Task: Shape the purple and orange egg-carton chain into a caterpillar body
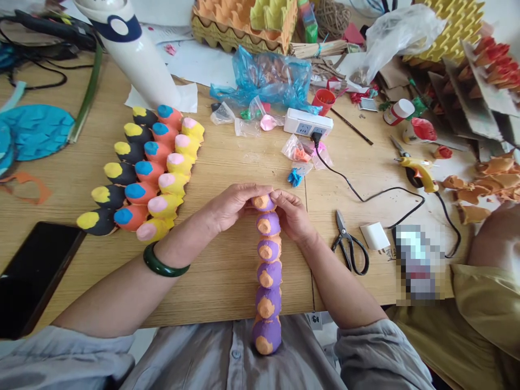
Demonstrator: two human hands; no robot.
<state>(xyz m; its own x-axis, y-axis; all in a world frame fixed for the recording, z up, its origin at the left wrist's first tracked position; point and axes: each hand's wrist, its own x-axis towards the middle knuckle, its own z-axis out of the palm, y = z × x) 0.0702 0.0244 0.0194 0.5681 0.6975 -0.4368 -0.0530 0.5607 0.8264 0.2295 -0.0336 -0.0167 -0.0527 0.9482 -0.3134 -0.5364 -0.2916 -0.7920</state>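
Observation:
Between both my hands is a strip of egg-carton cups [268, 273], covered in purple with an orange patch on each bump. Its near end reaches past the table edge, in front of my shirt. My left hand [235, 205] grips the far end from the left, thumb and fingers closed on it. From the right, my right hand [293, 212] pinches the same end cup. Three finished-looking carton strips lie side by side to the left: a black one with yellow tips [115, 174], an orange one with blue tips [147, 169] and a yellow one with pink tips [173, 181].
Black-handled scissors [350, 244], a white charger [374, 236] and a yellow glue gun [418, 170] lie to the right, near another person's arm [495, 244]. A power strip [307, 124] with a trailing cord sits ahead. A dark phone [38, 276] lies left; a white bottle [134, 59] stands behind the strips.

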